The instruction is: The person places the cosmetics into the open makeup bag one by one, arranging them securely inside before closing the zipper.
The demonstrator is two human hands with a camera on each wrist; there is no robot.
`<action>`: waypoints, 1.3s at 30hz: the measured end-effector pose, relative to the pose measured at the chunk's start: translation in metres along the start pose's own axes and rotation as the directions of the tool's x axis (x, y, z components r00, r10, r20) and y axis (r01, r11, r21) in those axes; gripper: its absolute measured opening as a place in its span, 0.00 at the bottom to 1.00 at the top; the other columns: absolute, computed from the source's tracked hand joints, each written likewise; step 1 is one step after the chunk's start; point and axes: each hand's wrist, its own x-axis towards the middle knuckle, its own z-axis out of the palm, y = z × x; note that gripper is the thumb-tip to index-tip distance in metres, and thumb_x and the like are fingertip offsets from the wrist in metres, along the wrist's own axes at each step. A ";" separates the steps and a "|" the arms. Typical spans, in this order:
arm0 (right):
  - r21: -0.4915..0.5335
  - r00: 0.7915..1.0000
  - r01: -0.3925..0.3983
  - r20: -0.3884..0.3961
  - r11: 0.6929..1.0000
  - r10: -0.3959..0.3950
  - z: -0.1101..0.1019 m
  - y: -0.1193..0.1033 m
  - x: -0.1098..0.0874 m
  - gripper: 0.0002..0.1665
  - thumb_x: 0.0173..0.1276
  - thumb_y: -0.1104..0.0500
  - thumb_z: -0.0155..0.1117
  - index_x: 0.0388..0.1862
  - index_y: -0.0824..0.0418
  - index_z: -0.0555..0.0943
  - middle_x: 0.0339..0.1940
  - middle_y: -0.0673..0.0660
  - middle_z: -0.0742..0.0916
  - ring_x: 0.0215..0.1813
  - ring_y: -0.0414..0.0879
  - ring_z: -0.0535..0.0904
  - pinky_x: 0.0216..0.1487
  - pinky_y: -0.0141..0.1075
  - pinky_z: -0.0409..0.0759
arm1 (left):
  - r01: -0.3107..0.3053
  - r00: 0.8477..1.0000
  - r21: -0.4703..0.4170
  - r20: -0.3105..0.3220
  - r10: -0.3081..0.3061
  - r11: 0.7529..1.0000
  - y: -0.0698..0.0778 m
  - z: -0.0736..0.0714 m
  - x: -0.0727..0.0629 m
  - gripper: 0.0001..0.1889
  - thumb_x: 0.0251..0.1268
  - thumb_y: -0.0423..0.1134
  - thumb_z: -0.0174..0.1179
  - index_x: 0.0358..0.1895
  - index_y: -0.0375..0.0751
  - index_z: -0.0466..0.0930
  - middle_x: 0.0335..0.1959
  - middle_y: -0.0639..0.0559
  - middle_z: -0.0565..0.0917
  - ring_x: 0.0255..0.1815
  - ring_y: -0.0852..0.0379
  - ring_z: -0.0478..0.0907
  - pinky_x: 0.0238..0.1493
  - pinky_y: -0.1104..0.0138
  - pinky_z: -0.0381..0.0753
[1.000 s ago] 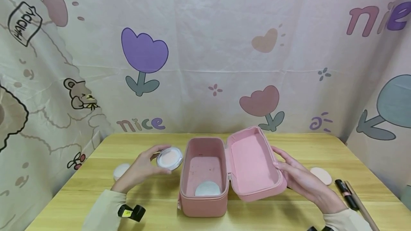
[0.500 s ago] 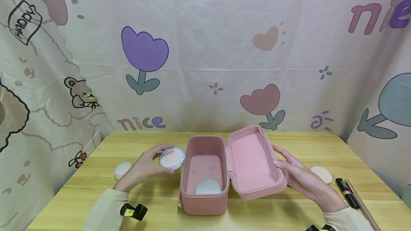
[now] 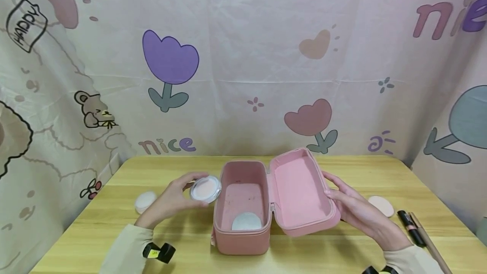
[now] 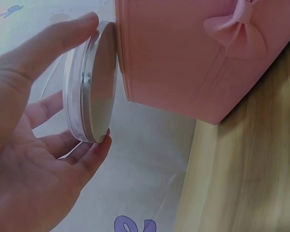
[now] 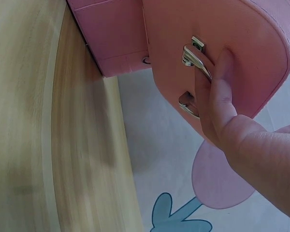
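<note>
My left hand (image 3: 171,202) pinches a round powder compact (image 3: 205,189) between thumb and fingers, its pale face turned toward me. The compact hovers just left of the rim of an open pink cosmetic case (image 3: 243,242). A pale round disc (image 3: 246,222) sits inside the case at its near end. My right hand (image 3: 361,212) holds the swung-out lid (image 3: 302,191) by its right edge. In the right wrist view, fingers lie against the lid's outer face beside a metal handle fitting (image 5: 195,58). A pink bow (image 4: 241,34) decorates the case in the left wrist view.
Behind my left wrist lies a white round item (image 3: 145,202). On the right are a pale oval pad (image 3: 381,206), a black tube (image 3: 411,227) and a thin brown stick (image 3: 430,242). A printed cloth (image 3: 243,54) hangs behind the wooden table (image 3: 182,244).
My left hand has brought the compact slightly to the right, closer to the case's rim. My right hand and the lid have stayed in place.
</note>
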 end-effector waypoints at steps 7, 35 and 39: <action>-0.039 0.999 -0.016 -0.042 0.999 0.015 0.002 -0.001 0.000 0.39 0.78 0.59 0.42 0.78 0.59 0.35 0.62 0.58 0.72 0.59 0.50 0.75 0.58 0.43 0.75 | -0.010 1.000 0.021 0.007 0.010 1.000 0.003 0.001 -0.001 0.38 0.42 0.40 0.77 0.61 0.35 0.74 0.60 0.39 0.76 0.61 0.37 0.70 0.62 0.42 0.65; -0.003 1.000 0.003 -0.002 1.000 -0.003 -0.004 0.003 0.000 0.38 0.78 0.61 0.40 0.77 0.58 0.35 0.61 0.56 0.75 0.59 0.52 0.76 0.58 0.44 0.75 | -0.071 0.996 0.055 0.061 0.068 0.996 0.014 0.007 -0.002 0.35 0.43 0.36 0.75 0.61 0.40 0.75 0.63 0.42 0.74 0.63 0.38 0.68 0.59 0.39 0.66; -0.012 1.000 0.001 -0.009 1.000 -0.001 -0.003 0.002 0.000 0.37 0.78 0.60 0.41 0.77 0.57 0.37 0.61 0.56 0.74 0.59 0.52 0.76 0.58 0.43 0.75 | -0.075 0.995 0.082 0.075 0.068 0.994 0.017 0.007 -0.003 0.36 0.41 0.32 0.73 0.62 0.42 0.75 0.64 0.42 0.72 0.64 0.36 0.65 0.56 0.36 0.66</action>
